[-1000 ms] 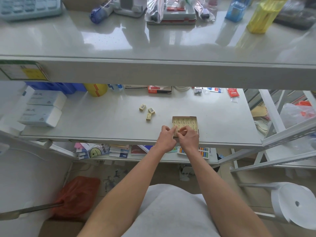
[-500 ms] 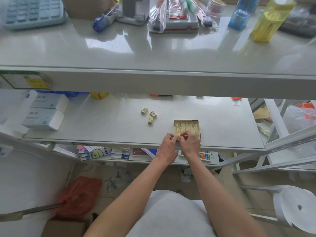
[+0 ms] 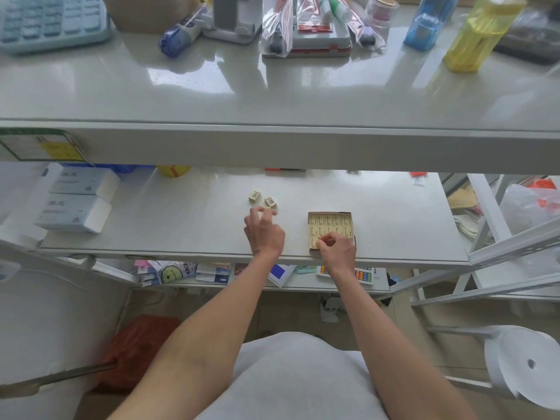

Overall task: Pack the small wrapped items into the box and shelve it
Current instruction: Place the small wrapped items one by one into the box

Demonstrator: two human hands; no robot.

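Box (image 3: 329, 213) is seemingly steadied by the curled right hand (image 3: 338, 250), grasp unclear; a loose wrapped item (image 3: 268, 208) is pinched by the left hand (image 3: 264, 233) for packing.

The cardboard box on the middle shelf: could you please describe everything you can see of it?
The cardboard box is small, shallow and roughly square, brown-rimmed, with no lid on it. It lies flat, open side up, near the front edge of the grey shelf. Pale yellow wrapped items fill it in neat rows. The right hand covers its near edge, fingers curled and seemingly pinching an item at the near left corner. Nothing else touches it.
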